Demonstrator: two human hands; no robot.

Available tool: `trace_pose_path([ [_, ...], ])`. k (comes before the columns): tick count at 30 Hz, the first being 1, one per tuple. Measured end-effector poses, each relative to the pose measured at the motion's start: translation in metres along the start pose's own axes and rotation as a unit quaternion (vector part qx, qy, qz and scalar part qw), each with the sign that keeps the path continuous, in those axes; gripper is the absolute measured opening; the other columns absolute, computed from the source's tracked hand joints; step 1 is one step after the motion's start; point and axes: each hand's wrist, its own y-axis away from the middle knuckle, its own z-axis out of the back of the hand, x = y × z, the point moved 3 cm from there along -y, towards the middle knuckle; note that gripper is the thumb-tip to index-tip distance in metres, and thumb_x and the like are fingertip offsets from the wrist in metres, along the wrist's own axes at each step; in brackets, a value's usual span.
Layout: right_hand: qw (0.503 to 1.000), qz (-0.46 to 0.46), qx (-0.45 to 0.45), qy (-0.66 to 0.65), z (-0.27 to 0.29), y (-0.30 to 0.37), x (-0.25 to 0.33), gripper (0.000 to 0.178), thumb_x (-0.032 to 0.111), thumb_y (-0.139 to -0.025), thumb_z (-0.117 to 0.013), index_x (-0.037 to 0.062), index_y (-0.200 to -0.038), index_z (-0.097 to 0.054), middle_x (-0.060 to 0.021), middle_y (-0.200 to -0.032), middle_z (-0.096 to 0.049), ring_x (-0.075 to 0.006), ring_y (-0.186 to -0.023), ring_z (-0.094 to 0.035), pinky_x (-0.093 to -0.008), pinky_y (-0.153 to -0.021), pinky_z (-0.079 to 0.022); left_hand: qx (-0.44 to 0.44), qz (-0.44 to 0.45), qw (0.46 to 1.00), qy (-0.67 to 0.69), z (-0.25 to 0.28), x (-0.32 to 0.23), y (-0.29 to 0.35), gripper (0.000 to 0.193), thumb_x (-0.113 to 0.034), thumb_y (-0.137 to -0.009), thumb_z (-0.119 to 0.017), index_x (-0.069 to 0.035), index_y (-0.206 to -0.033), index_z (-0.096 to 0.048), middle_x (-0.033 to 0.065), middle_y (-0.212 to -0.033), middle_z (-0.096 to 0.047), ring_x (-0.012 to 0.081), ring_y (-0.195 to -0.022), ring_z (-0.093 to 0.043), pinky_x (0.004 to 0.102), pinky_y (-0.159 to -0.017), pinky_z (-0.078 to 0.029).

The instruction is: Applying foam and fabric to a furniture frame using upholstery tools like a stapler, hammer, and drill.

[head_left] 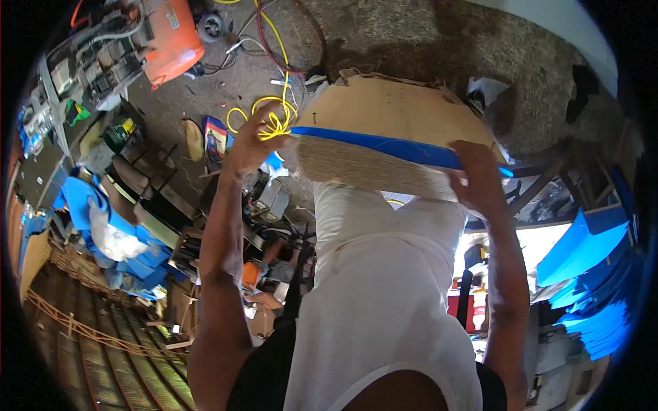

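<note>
Holding the sheet (367, 163) by its two ends, the left hand (259, 144) and right hand (478, 179) curl their fingers on it, by the board (391, 109). It's spread out, but not laid down yet.

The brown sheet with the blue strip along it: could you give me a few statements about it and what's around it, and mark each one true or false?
1. The left hand and the right hand are at opposite ends of the brown sheet. True.
2. The blue strip runs along the sheet's side nearest the person's body. False: it runs along the far side.
3. Loops of yellow cord show by the left hand. True.
4. The person wears a bright red jacket. False: it is a white top.
5. The right hand holds a hammer. False: it grips the sheet.
6. An orange machine cover shows at the picture's upper left. True.
</note>
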Motion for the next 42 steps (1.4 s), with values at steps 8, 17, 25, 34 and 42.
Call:
trace_pose_path([
  [8, 0.987, 0.061, 0.146, -0.016, -0.07, -0.147, 0.174, 0.05, 0.029, -0.083, -0.073, 0.0085, -0.127, -0.062, -0.0168, -0.11, -0.063, -0.0363, -0.106, -0.06, -0.0484, -0.092, -0.051, 0.082, -0.186, 0.979, 0.021, -0.055, 0.053, 0.021, 0.04, -0.014, -0.077, -0.082, -0.008, -0.113, -0.067, 0.0122, -0.115, -0.065, 0.035, -0.107, -0.062, 0.043, -0.096, -0.049],
  [17, 0.976, 0.208, 0.015, 0.06, -0.121, -0.11, 0.193, 0.04, 0.007, -0.073, -0.071, 0.01, -0.113, -0.069, -0.0086, -0.083, -0.056, -0.0296, -0.077, -0.058, -0.0442, -0.066, -0.046, -0.08, -0.026, 0.932, 0.353, -0.073, 0.11, 0.077, 0.04, 0.002, -0.09, -0.058, -0.001, -0.129, -0.061, 0.0089, -0.132, -0.062, 0.0184, -0.121, -0.057, 0.0351, -0.101, -0.047],
  [25, 0.973, 0.21, 0.04, 0.087, -0.132, -0.104, 0.201, 0.039, 0.006, -0.075, -0.071, 0.0072, -0.114, -0.069, -0.0084, -0.086, -0.058, -0.0294, -0.078, -0.057, -0.0436, -0.068, -0.044, 0.021, -0.183, 0.978, 0.097, -0.076, 0.133, -0.002, 0.051, -0.001, -0.084, -0.059, -0.008, -0.135, -0.057, 0.0192, -0.126, -0.061, 0.0374, -0.118, -0.059, 0.0413, -0.102, -0.048],
  [34, 0.976, 0.197, 0.074, 0.055, -0.146, -0.09, 0.198, 0.041, 0.005, -0.075, -0.071, 0.006, -0.115, -0.068, -0.0093, -0.087, -0.057, -0.0285, -0.08, -0.057, -0.0425, -0.07, -0.044, -0.051, -0.295, 0.951, 0.076, -0.073, 0.139, 0.019, 0.037, -0.001, -0.073, -0.067, -0.003, -0.109, -0.062, 0.0138, -0.101, -0.066, 0.0334, -0.087, -0.066, 0.0439, -0.08, -0.054],
  [42, 0.98, 0.188, 0.05, 0.039, -0.15, -0.087, 0.198, 0.042, 0.005, -0.073, -0.071, 0.0067, -0.114, -0.069, -0.0097, -0.085, -0.057, -0.0297, -0.078, -0.057, -0.0435, -0.068, -0.044, 0.14, -0.136, 0.98, 0.038, -0.059, 0.13, 0.022, 0.029, -0.002, -0.073, -0.07, -0.003, -0.101, -0.062, 0.012, -0.099, -0.066, 0.0337, -0.088, -0.066, 0.0409, -0.071, -0.054],
])
